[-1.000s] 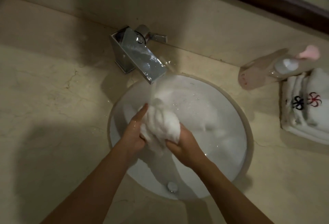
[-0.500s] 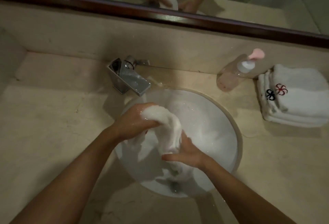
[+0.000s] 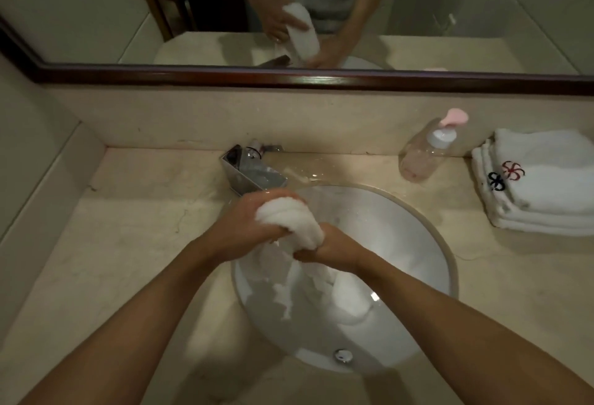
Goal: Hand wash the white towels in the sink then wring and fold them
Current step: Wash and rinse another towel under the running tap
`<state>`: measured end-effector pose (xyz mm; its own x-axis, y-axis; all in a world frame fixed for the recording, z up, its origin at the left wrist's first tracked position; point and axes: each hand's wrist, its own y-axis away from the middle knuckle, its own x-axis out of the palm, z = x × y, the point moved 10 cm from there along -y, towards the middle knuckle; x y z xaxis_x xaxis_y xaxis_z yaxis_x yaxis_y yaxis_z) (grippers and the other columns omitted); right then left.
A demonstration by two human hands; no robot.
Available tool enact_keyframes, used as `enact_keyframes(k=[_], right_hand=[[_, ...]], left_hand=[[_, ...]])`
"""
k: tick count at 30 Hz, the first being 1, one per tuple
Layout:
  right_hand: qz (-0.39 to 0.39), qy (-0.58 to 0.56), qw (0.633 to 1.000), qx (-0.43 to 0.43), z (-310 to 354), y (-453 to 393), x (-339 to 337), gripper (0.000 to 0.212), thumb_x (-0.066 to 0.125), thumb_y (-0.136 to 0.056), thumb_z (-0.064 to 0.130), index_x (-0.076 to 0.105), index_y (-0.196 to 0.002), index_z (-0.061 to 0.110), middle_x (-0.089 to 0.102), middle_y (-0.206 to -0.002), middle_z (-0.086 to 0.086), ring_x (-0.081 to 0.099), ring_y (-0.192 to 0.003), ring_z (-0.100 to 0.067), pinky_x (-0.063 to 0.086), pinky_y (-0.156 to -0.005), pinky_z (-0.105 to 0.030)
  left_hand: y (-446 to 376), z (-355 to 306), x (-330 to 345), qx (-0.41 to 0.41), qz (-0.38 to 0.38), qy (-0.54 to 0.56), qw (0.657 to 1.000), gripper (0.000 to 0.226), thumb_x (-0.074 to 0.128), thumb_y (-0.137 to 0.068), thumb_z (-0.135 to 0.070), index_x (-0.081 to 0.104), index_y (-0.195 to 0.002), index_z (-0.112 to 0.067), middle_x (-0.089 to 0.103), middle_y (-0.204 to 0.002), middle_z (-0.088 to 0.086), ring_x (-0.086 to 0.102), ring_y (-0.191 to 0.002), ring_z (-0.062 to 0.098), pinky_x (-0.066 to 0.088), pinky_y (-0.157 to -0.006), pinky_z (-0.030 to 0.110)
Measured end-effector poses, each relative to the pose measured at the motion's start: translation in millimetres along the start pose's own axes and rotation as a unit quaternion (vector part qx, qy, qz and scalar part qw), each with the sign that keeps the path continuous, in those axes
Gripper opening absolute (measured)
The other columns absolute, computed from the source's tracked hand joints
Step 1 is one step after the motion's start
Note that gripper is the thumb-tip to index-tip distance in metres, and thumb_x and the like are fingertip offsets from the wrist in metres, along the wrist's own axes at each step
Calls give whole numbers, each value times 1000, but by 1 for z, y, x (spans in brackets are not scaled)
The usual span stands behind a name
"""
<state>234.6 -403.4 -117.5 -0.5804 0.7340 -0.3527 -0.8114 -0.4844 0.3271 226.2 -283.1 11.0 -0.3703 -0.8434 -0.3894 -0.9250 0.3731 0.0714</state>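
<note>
A wet white towel [image 3: 289, 223] is bunched into a thick roll above the round white sink [image 3: 427, 243]. My left hand [image 3: 247, 224] grips its upper end, close to the chrome faucet [image 3: 250, 171]. My right hand [image 3: 331, 248] grips the lower end, fingers curled round it. The towel's loose tail hangs down from my hands into the basin. A stack of folded white towels [image 3: 543, 186] with red and black flower marks lies on the counter at the right.
A clear pump bottle [image 3: 424, 150] with a pink top stands between the faucet and the folded stack. A dark-framed mirror [image 3: 289, 78] runs along the back wall. The beige stone counter [image 3: 112, 243] stretches left of the sink. The drain [image 3: 343, 355] sits at the basin's near side.
The view has tilted up, bringing the mirror into sight. My hands have drawn closer together on the towel, left hand high near the faucet, and the towel is squeezed into a tighter roll.
</note>
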Motion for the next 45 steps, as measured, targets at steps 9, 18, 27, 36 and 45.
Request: enact_keyframes(k=[9,18,27,36,45], right_hand=[[-18,195,980,-43,114,34,-55,38,77,-80,19,69,-117,19,68,-108,7,61,-94,-12,46,-77,-26],[-19,340,940,-3,164,48,-92,95,84,-76,37,29,-149,11,54,-129,-8,55,-115,-24,47,-89,-28],[-143,-34,989,14,62,70,-90,32,80,-81,16,70,-111,25,74,-101,13,67,-96,-2,51,-86,-28],[-196,-137,969,-66,119,55,-81,46,62,-73,21,65,-119,21,70,-110,4,66,-104,-11,54,-86,-27],[-215,-178,959,-46,91,61,-64,57,78,-73,50,58,-122,29,68,-116,3,67,-105,-7,57,-92,-33]], left_hand=[[14,28,26,-79,70,-91,990,78,84,-72,-44,39,-136,-48,55,-124,-26,57,-107,-8,53,-90,21],[-25,-24,26,-7,-63,31,998,44,81,-71,-38,64,-111,-34,71,-101,-23,64,-96,-8,51,-80,18],[-34,-34,20,-66,-144,114,981,28,65,-81,-9,60,-84,-37,65,-84,-18,61,-77,-7,48,-66,13],[-27,-40,-3,-88,-183,95,975,47,54,-64,-32,62,-108,-20,66,-95,-3,61,-85,11,46,-66,24],[-26,-74,4,-54,-204,157,965,50,55,-59,-14,62,-108,-19,66,-93,0,65,-88,14,54,-60,21]])
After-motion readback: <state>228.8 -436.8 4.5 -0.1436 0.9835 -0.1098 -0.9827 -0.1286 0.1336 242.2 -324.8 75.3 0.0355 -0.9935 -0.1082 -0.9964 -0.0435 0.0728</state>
